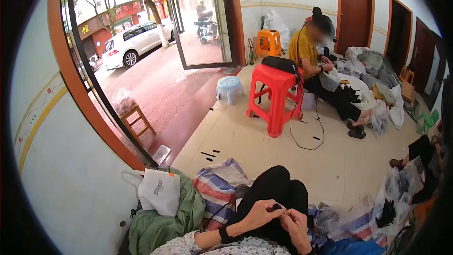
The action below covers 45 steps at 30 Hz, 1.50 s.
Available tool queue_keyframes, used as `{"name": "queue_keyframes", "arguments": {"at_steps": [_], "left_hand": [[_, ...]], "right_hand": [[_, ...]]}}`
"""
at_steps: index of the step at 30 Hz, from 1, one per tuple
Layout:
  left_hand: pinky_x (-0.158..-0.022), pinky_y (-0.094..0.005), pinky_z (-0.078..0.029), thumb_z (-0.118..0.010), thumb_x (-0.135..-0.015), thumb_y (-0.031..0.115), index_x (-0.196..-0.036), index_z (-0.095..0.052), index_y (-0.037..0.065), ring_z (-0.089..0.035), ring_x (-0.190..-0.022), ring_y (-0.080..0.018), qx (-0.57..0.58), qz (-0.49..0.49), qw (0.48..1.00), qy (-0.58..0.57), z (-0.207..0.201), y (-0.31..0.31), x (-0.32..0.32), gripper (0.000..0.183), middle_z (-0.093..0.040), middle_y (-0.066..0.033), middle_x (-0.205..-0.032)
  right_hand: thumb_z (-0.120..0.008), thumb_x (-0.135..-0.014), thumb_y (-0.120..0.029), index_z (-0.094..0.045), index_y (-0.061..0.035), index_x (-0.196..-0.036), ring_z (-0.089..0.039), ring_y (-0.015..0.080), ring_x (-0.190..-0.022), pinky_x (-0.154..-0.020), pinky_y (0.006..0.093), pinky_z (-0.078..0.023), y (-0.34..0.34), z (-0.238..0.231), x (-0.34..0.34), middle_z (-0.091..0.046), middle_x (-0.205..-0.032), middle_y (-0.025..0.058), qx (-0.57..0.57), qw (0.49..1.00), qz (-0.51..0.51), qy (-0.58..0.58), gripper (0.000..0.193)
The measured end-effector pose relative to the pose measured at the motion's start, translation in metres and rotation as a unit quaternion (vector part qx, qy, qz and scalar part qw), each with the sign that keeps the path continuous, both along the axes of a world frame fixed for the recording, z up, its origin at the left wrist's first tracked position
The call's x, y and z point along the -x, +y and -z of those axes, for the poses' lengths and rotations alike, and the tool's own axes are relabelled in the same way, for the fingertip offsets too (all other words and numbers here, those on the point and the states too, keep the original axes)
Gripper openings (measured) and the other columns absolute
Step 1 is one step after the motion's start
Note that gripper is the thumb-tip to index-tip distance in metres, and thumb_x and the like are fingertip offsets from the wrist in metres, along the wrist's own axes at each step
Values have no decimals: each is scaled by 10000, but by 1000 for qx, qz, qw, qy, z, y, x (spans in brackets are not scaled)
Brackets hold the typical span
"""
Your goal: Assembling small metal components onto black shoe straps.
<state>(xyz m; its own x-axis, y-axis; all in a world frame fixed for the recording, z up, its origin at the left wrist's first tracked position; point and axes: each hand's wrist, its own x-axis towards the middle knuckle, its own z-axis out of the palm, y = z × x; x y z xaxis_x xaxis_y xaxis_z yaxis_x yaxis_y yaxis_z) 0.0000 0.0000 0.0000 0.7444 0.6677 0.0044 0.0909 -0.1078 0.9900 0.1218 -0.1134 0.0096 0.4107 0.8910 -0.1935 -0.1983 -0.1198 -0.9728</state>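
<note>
Above my lap, my left hand (pixel 260 215) pinches a small black piece (pixel 276 206) between thumb and fingers. Its exact kind is too small to make out. Right beside it, my right hand (pixel 296 226) has its fingertips pressed together close to the same piece, and whatever they hold is too small to name. Both hands nearly touch at the fingertips, over my black trousers (pixel 269 184). A black band circles my left wrist.
A striped woven sheet (pixel 219 179), green cloth and white bag (pixel 159 191) lie at my left. Plastic bags with black pieces (pixel 387 213) are at my right. Ahead stand a red stool (pixel 275 82) and a blue stool (pixel 229 85). Another person (pixel 304 47) sits working beyond.
</note>
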Motion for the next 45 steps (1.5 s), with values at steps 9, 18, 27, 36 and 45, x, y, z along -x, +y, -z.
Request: {"name": "queue_keyframes", "arguments": {"at_steps": [9,18,27,36,45], "left_hand": [[-489,-209,-319,-679,-853,185,-995,-720,61,-436,-565,-31,-28,33,999,-15,-1,1,-15,193,-571,14,-659],[-664,-228,-457,-669,-865,144,-967,-660,-4,-516,-788,-33,187,64,977,-86,-27,24,-54,179,-595,22,-836],[-763,-261,-483,-635,-904,106,-1034,-618,-63,-611,-780,-141,299,137,937,-121,-38,46,-83,214,-563,-54,-921],[-638,-236,-354,-615,-858,116,-705,-554,4,-457,-736,-79,163,71,984,-27,-26,24,-112,199,-497,-14,-745],[-481,-220,-235,-484,-942,129,-765,-568,41,-340,-543,-42,112,113,987,2,-49,22,-126,215,-413,35,-637]], "right_hand": [[-569,-858,-54,-535,-21,-673,-371,35,-479,-447,206,-253,-1,10,-14,-480,-570,-18,-11,997,37,59,191],[-555,-951,-215,-522,-64,-767,-363,51,-482,-437,214,-280,22,-22,-39,-425,-587,-37,-36,982,64,173,241],[-555,-961,-135,-613,-2,-926,-495,64,-557,-503,204,-386,35,-34,-61,-575,-699,16,-121,971,95,181,149],[-575,-943,-193,-670,-25,-886,-604,94,-637,-521,225,-495,18,-26,-69,-629,-741,33,0,982,170,79,201],[-572,-947,-217,-640,8,-879,-561,81,-601,-567,242,-477,2,28,-95,-606,-737,29,-60,952,125,-272,245]]}}
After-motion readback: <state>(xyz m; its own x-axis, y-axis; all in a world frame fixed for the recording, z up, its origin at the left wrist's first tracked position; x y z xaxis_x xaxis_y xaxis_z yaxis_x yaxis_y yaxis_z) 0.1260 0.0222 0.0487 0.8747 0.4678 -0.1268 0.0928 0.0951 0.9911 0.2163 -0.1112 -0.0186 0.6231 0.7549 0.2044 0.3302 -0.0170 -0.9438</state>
